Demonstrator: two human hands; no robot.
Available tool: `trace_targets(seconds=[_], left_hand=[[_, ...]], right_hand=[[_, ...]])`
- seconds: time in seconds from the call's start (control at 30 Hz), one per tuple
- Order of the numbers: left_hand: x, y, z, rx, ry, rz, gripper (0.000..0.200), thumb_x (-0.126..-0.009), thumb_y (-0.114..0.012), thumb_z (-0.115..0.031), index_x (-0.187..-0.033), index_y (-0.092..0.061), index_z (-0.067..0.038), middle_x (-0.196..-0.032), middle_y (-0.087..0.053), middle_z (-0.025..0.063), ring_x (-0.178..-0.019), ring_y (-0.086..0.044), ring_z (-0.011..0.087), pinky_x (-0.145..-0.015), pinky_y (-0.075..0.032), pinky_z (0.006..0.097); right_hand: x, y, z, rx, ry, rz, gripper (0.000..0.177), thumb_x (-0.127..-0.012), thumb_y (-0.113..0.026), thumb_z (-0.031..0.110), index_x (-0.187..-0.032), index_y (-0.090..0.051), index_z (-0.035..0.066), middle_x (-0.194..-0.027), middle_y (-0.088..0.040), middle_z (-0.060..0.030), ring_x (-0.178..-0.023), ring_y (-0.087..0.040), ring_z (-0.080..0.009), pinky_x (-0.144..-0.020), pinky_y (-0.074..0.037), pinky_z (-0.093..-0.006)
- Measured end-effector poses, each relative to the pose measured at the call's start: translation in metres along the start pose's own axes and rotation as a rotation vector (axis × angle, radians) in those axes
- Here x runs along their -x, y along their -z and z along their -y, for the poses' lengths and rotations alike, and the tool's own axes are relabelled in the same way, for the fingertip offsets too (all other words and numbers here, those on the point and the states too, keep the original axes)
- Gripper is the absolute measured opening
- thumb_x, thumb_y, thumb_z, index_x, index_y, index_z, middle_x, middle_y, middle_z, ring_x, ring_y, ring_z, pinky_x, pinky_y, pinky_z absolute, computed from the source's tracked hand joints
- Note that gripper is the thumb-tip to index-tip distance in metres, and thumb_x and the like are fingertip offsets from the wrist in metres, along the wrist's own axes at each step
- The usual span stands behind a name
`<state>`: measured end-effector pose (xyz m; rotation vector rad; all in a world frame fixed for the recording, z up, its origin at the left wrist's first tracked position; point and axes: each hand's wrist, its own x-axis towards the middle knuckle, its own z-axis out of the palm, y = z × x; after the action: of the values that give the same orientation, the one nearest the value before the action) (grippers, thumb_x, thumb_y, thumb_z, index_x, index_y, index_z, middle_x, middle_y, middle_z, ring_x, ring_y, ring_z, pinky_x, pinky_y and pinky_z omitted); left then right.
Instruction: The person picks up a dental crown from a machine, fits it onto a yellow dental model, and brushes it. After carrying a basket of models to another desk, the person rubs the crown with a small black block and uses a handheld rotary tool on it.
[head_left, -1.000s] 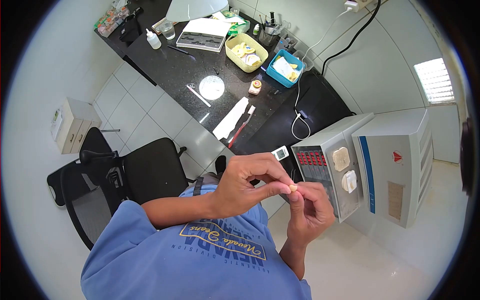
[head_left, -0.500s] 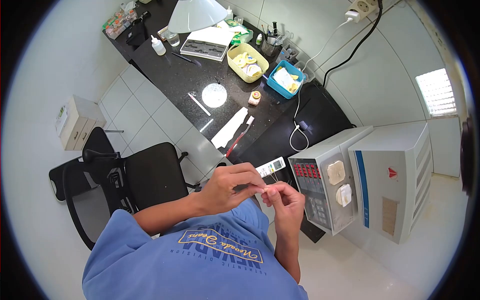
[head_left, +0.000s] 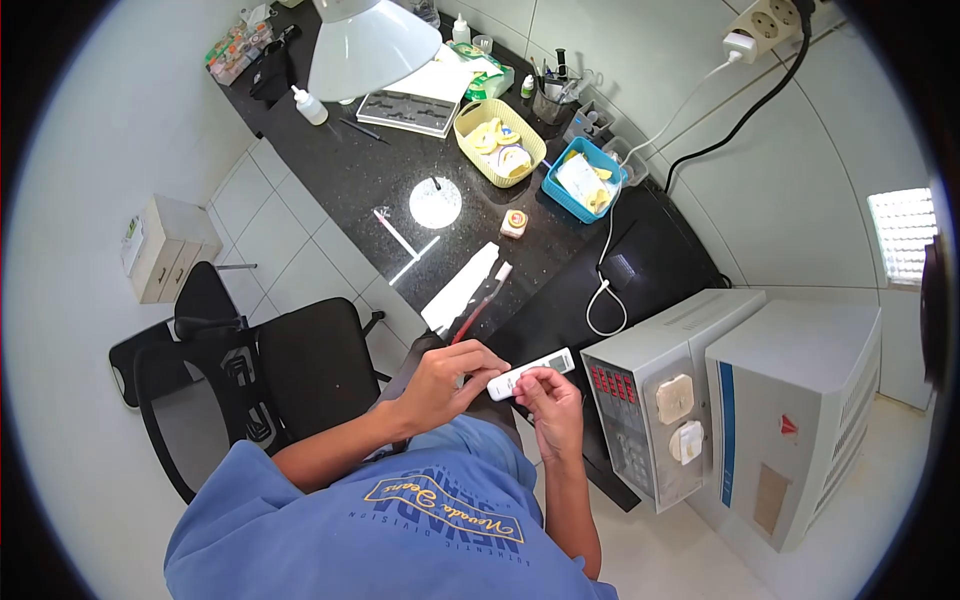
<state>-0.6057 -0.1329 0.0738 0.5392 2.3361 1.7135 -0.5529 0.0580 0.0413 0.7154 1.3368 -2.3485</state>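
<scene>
My left hand (head_left: 452,382) is in front of my shirt, its fingers curled and their tips pressed together near the left end of a white remote control (head_left: 555,363). Anything between those fingertips is too small to make out. My right hand (head_left: 552,402) is just to the right, thumb and forefinger pinched over the remote's middle; what they pinch is unclear. A small gap separates the two hands. Beyond them, a red and white toothbrush (head_left: 484,302) lies beside a white paper strip (head_left: 462,288) on the dark counter (head_left: 375,225).
A small jar (head_left: 513,223), a yellow basket (head_left: 545,150) and a blue basket (head_left: 551,187) stand farther back under a white lamp (head_left: 370,55). Grey machines (head_left: 790,390) are at the right, with a white cable (head_left: 606,240) nearby. A black chair (head_left: 310,350) is at the left.
My hands have separated from their fingertip contact. The left hand is slightly lower, and the right has moved a little left. More of the remote shows between them. The view has shifted slightly.
</scene>
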Motion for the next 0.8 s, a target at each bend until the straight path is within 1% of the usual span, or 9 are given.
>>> trace_targets(seconds=[0.07,0.27,0.4,0.47,0.5,0.57,0.6,0.7,0.8], left_hand=[[-0.011,0.011,0.009,0.033,0.064,0.002,0.015,-0.088,-0.067,0.005,-0.101,-0.073,0.001,-0.094,-0.071,0.0115,-0.084,-0.07,0.0219,-0.072,-0.056,0.0311],[-0.045,0.069,0.038,-0.019,0.078,0.142,0.013,-0.088,-0.065,0.005,-0.1,-0.071,0.002,-0.094,-0.07,0.0127,-0.084,-0.07,0.0232,-0.074,-0.055,0.0316],[-0.06,0.105,0.068,-0.082,0.134,0.119,0.013,-0.089,-0.064,0.005,-0.1,-0.071,0.002,-0.094,-0.07,0.0128,-0.085,-0.07,0.024,-0.073,-0.055,0.0322],[-0.063,0.118,0.075,-0.075,0.165,0.111,0.014,-0.089,-0.064,0.004,-0.101,-0.07,0.002,-0.094,-0.07,0.013,-0.086,-0.07,0.0241,-0.073,-0.055,0.0324],[-0.065,0.124,0.077,-0.08,0.192,0.114,0.014,-0.09,-0.063,0.004,-0.102,-0.07,0.002,-0.094,-0.07,0.0131,-0.086,-0.07,0.0242,-0.074,-0.055,0.0326],[-0.066,0.134,0.083,-0.099,0.216,0.119,0.015,-0.09,-0.063,0.002,-0.103,-0.071,0.002,-0.095,-0.071,0.0134,-0.087,-0.07,0.0246,-0.077,-0.056,0.033],[-0.065,0.138,0.086,-0.102,0.219,0.117,0.015,-0.09,-0.063,0.002,-0.103,-0.071,0.002,-0.095,-0.071,0.0134,-0.087,-0.07,0.0246,-0.077,-0.056,0.033],[-0.063,0.146,0.092,-0.102,0.246,0.099,0.015,-0.09,-0.063,0.002,-0.103,-0.071,0.002,-0.096,-0.071,0.0137,-0.088,-0.07,0.025,-0.078,-0.056,0.0334],[-0.061,0.151,0.096,-0.117,0.27,0.099,0.016,-0.09,-0.063,0.002,-0.104,-0.071,0.002,-0.096,-0.071,0.0141,-0.089,-0.071,0.0254,-0.079,-0.056,0.0335]], right_hand=[[-0.019,0.005,0.003,0.038,0.081,-0.087,0.013,-0.095,-0.068,0.008,-0.105,-0.068,0.0,-0.091,-0.068,-0.0052,-0.079,-0.065,-0.0105,-0.074,-0.054,-0.0235],[-0.108,0.005,0.041,0.255,0.361,-0.334,0.015,-0.097,-0.063,0.005,-0.108,-0.069,-0.003,-0.092,-0.067,-0.0052,-0.081,-0.06,-0.0087,-0.072,-0.048,-0.0217],[-0.206,0.022,0.076,0.54,0.556,-0.531,0.016,-0.093,-0.07,0.01,-0.097,-0.072,-0.005,-0.086,-0.07,-0.0039,-0.07,-0.06,-0.0089,-0.066,-0.05,-0.0262],[-0.242,0.017,0.097,0.836,0.566,-0.669,0.013,-0.088,-0.074,0.01,-0.094,-0.073,-0.001,-0.084,-0.072,-0.0051,-0.069,-0.065,-0.0127,-0.066,-0.052,-0.0301],[-0.259,0.018,0.103,0.833,0.562,-0.663,0.013,-0.088,-0.074,0.01,-0.094,-0.073,-0.001,-0.084,-0.072,-0.0051,-0.069,-0.065,-0.0127,-0.066,-0.052,-0.0301],[-0.287,0.021,0.109,1.157,0.611,-0.655,0.011,-0.085,-0.074,0.009,-0.095,-0.073,0.004,-0.087,-0.073,-0.0092,-0.076,-0.071,-0.0218,-0.069,-0.054,-0.0354],[-0.294,0.021,0.112,1.155,0.61,-0.65,0.011,-0.085,-0.074,0.009,-0.095,-0.073,0.004,-0.087,-0.073,-0.0092,-0.076,-0.071,-0.0218,-0.069,-0.054,-0.0354],[-0.305,0.017,0.116,1.51,0.567,-0.607,0.016,-0.085,-0.073,0.008,-0.1,-0.073,0.005,-0.095,-0.072,-0.0132,-0.087,-0.071,-0.0336,-0.074,-0.055,-0.0427],[-0.301,0.007,0.119,1.691,0.624,-0.671,0.021,-0.085,-0.072,0.008,-0.106,-0.072,0.005,-0.097,-0.072,-0.0142,-0.089,-0.07,-0.0343,-0.075,-0.055,-0.0436]])
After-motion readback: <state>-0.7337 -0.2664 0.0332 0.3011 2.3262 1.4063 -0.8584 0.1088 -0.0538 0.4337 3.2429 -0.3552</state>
